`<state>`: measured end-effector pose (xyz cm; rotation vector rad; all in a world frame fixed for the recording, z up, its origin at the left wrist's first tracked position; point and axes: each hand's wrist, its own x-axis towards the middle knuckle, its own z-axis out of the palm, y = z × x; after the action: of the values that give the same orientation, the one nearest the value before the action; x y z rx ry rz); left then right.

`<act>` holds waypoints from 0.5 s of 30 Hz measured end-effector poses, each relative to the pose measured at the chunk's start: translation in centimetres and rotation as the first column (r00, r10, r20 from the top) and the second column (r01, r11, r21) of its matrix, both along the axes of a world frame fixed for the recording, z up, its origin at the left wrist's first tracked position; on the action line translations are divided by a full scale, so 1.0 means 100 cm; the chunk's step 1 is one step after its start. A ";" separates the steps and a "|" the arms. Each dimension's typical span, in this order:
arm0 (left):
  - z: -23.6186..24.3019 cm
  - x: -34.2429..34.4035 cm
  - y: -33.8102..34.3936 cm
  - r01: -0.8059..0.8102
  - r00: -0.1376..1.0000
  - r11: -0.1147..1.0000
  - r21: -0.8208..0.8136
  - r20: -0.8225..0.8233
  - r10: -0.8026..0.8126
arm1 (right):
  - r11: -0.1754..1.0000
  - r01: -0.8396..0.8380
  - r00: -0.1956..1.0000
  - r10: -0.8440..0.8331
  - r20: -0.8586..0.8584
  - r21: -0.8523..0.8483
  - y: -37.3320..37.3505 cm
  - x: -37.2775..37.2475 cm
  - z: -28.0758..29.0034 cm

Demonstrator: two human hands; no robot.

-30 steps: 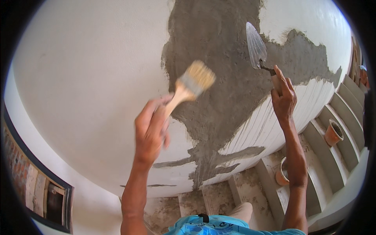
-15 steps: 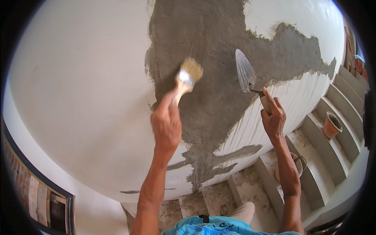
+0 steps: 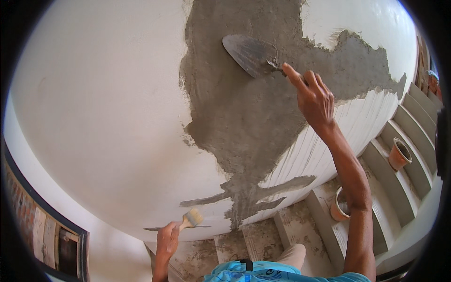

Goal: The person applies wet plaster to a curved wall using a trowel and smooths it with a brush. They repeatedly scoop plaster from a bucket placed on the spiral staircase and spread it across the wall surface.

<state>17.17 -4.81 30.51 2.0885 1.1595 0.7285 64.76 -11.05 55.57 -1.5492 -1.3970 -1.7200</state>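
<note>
My right hand (image 3: 317,99) is closed round the handle of a pointed trowel (image 3: 249,54). Its broad grey blade lies over the patch of wet-looking grey plaster (image 3: 244,113) on the white wall (image 3: 103,103), tip toward the left. Whether the blade presses flat on the plaster cannot be told. Low at the left, my left hand (image 3: 167,240) grips a paintbrush (image 3: 191,218) by its handle. The pale bristles point right and slightly up, near the lower wall, away from the main patch.
Concrete stairs (image 3: 300,230) run along the foot of the wall and climb to the right. An orange-brown bucket (image 3: 339,207) stands on a step beside my right forearm, and another bucket (image 3: 398,157) sits higher up. A dark-framed opening (image 3: 84,254) is at lower left.
My left hand has dropped with the brush from the plaster patch to low on the left. My right hand has moved up and left, and the trowel blade has swung from pointing up to pointing left.
</note>
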 end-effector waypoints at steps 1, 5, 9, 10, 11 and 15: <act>-0.020 -0.018 -0.002 -0.058 0.998 0.998 -0.030 -0.031 0.057 | 0.998 0.007 1.000 -0.007 -0.004 -0.056 0.001 0.001 -0.010; -0.061 -0.059 -0.016 -0.188 0.979 0.974 -0.127 -0.102 0.176 | 0.967 0.012 0.999 -0.023 -0.040 -0.254 -0.027 -0.003 -0.067; -0.059 -0.067 -0.023 -0.216 0.967 0.975 -0.053 -0.145 0.207 | 0.972 -0.031 0.998 0.016 -0.066 -0.232 -0.032 -0.006 -0.061; -0.060 -0.069 -0.016 -0.187 0.973 0.981 -0.053 -0.144 0.178 | 0.983 -0.021 0.998 0.010 -0.062 -0.182 -0.028 -0.008 -0.045; -0.060 -0.070 -0.011 -0.157 0.979 0.986 -0.054 -0.143 0.148 | 0.991 -0.011 0.998 0.003 -0.059 -0.131 -0.023 -0.009 -0.031; -0.035 -0.035 -0.006 -0.114 0.993 0.993 -0.043 0.005 0.114 | 1.000 -0.010 0.999 0.010 0.031 -0.002 -0.006 -0.005 0.011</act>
<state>13.65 -5.46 27.00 1.9955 1.2882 0.7566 64.24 -11.70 56.67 -1.5203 -1.4199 -1.7446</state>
